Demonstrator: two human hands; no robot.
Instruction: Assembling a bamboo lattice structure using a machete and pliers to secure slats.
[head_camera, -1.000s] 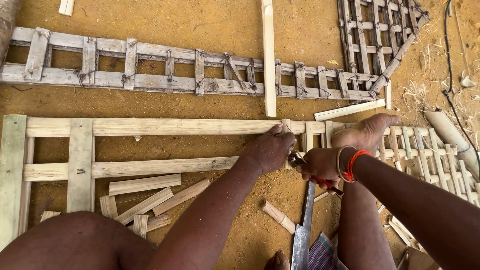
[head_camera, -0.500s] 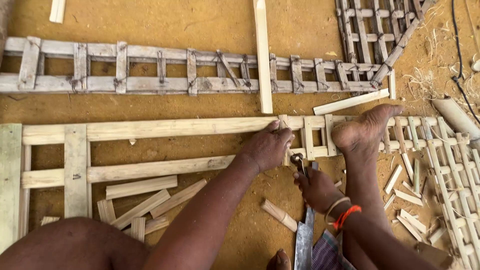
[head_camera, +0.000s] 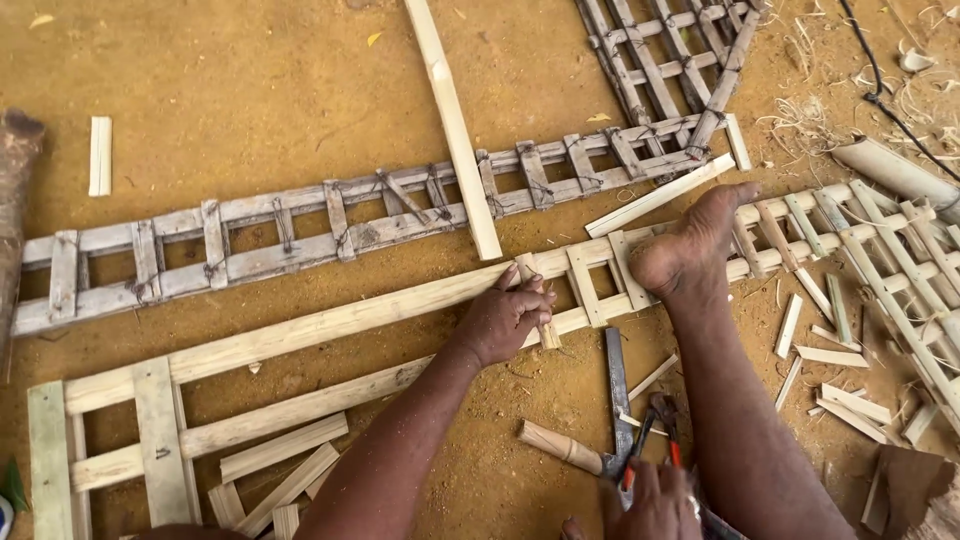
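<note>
Left hand (head_camera: 512, 318) unchanged on pale bamboo frame (head_camera: 330, 325), fingers curled around short cross slat (head_camera: 540, 318) between the two rails. Right hand (head_camera: 655, 505) dropped from frame to bottom edge, closed on red-handled pliers (head_camera: 650, 440) beside wooden-handled blade (head_camera: 612, 400). Foot (head_camera: 690, 255) pressing frame. Sandy ground, scattered bamboo offcuts (head_camera: 275, 470), older grey lattice (head_camera: 300, 235) behind.

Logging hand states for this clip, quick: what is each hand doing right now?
Left hand: closed on a short pale bamboo crosspiece on the ladder-like frame.
Right hand: closed on red-handled pliers.
</note>
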